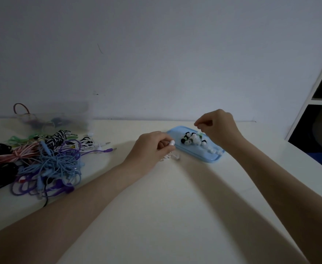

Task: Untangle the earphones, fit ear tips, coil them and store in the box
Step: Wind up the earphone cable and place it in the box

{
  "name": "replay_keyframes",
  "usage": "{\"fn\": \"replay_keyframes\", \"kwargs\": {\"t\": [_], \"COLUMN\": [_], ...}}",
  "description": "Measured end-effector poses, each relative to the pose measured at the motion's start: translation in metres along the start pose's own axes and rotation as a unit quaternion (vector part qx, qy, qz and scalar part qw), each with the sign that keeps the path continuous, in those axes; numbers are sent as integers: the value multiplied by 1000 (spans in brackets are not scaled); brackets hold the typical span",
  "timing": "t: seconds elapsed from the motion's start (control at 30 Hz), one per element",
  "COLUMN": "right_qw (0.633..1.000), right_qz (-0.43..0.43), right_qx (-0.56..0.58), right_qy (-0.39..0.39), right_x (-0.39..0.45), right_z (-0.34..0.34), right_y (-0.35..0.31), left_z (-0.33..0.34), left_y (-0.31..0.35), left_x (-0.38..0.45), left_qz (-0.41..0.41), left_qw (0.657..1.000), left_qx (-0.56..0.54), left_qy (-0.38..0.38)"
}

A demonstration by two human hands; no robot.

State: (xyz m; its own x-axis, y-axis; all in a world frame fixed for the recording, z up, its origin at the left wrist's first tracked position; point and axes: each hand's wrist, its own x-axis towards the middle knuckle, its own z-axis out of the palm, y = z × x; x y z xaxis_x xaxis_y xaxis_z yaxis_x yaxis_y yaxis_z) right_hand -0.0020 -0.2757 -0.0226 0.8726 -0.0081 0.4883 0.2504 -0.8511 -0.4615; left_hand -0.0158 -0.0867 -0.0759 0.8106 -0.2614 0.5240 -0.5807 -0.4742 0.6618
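My left hand (150, 149) grips a white earphone (172, 143) near the table's middle, its earbud sticking out past the fingers and its white cable (170, 157) bunched under the hand. Just right of it lies a blue lid (209, 158) holding several black, white and green ear tips (192, 140). My right hand (218, 126) hovers above the lid's far side with thumb and forefinger pinched together; whatever is between them is too small to make out. A tangled heap of earphones (42, 161) in blue, purple, black, striped and green lies at the left.
A clear plastic box (51, 117) stands against the wall at the far left, behind the heap. A white shelf unit (320, 103) rises beside the table's right edge. The cream table (156, 216) stretches toward me between my forearms.
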Motion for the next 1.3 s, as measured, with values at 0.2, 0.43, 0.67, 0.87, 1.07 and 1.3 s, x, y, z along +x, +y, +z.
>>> {"fn": "replay_keyframes", "kwargs": {"t": [0.2, 0.43, 0.67, 0.87, 1.07, 1.3], "right_qw": [996, 993, 993, 998, 999, 994], "right_qz": [-4, 15, 37, -14, -33, -82], "right_qx": [-71, -90, -88, -61, -35, 17], "right_qy": [-62, -71, -72, -31, -16, -70], "right_x": [3, 11, 10, 11, 0, -25], "right_z": [5, 12, 26, 16, 17, 24], "right_y": [6, 7, 11, 12, 6, -11], "left_z": [2, 0, -1, -1, 0, 0], "left_y": [-1, 2, 1, 0, 0, -2], "left_x": [-1, -1, -1, 0, 0, 1], "left_qz": [-21, -21, -38, -58, -53, -34], "left_qw": [999, 999, 998, 995, 996, 999], "left_qx": [-41, -49, -53, -83, -76, -33], "left_qy": [0, -10, -16, -23, -22, -8]}}
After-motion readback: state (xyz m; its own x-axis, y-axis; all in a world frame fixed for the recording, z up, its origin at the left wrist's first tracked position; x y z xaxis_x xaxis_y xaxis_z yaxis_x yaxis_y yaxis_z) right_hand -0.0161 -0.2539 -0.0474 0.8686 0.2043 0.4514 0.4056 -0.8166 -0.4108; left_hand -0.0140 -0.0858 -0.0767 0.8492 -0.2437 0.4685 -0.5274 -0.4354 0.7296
